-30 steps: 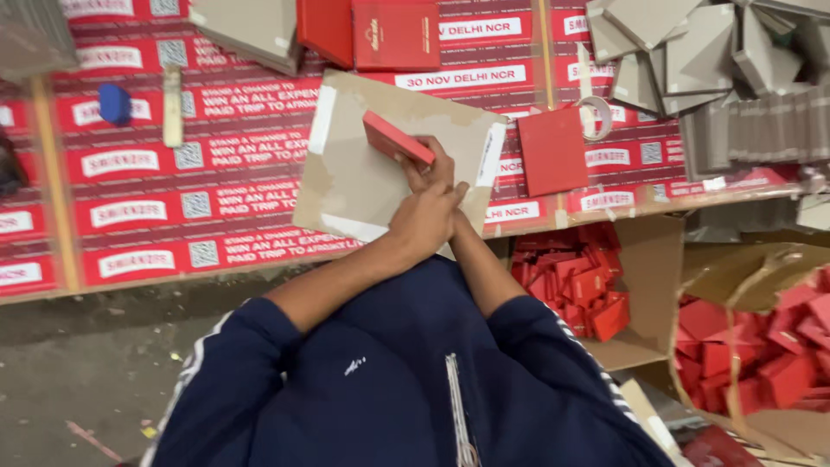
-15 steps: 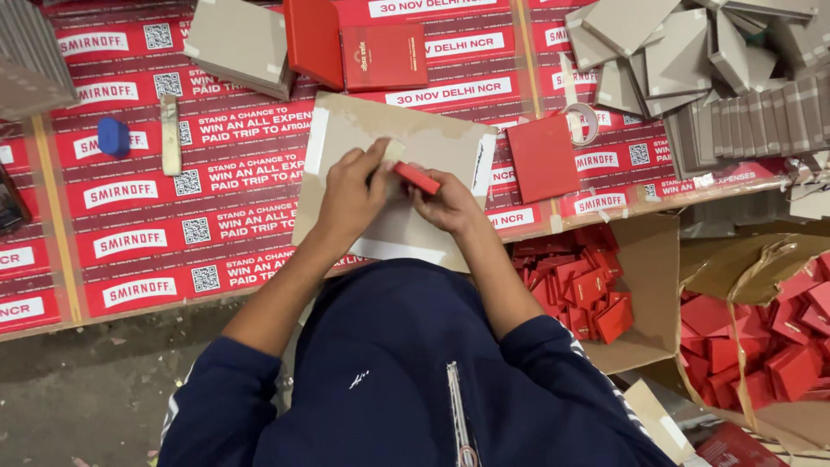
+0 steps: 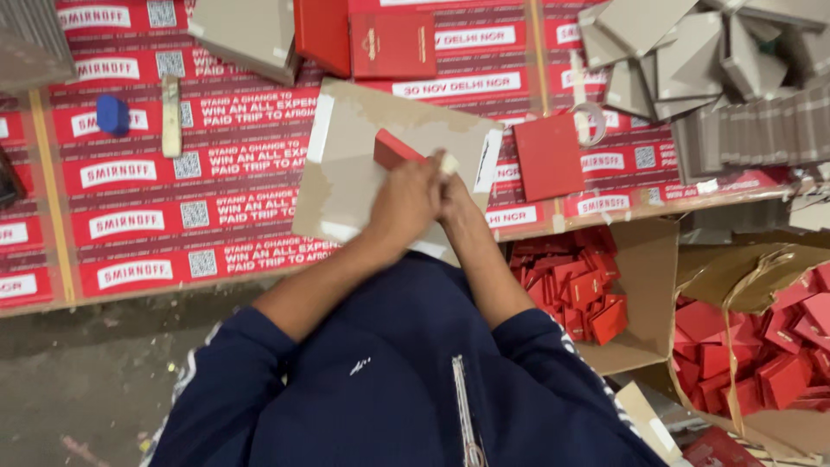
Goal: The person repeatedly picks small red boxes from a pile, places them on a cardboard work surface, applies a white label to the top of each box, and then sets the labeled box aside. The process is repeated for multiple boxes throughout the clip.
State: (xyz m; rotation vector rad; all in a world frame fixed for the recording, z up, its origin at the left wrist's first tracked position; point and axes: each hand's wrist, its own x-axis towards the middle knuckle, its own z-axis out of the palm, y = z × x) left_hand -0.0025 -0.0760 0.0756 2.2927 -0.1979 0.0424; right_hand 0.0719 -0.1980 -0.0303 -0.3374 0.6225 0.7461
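Observation:
A small red box (image 3: 391, 149) sits tilted above a grey cardboard sheet (image 3: 363, 164) taped to the table. My left hand (image 3: 406, 203) grips the box from the near side. Pressed against it, my right hand (image 3: 451, 192) pinches a small pale piece (image 3: 449, 163) at the box's right end. Both hands are together over the middle of the sheet, and the lower half of the box is hidden by my fingers.
A flat red lid (image 3: 548, 157) and a tape roll (image 3: 590, 124) lie right of the sheet. Red boxes (image 3: 391, 43) and grey board pieces (image 3: 683, 52) stand at the back. Open cartons of red boxes (image 3: 577, 285) sit below the table edge. A blue object (image 3: 112, 114) lies left.
My hands came apart with the red box between them, then closed together again; the box now tilts up at the left and a pale piece shows at my right fingertips.

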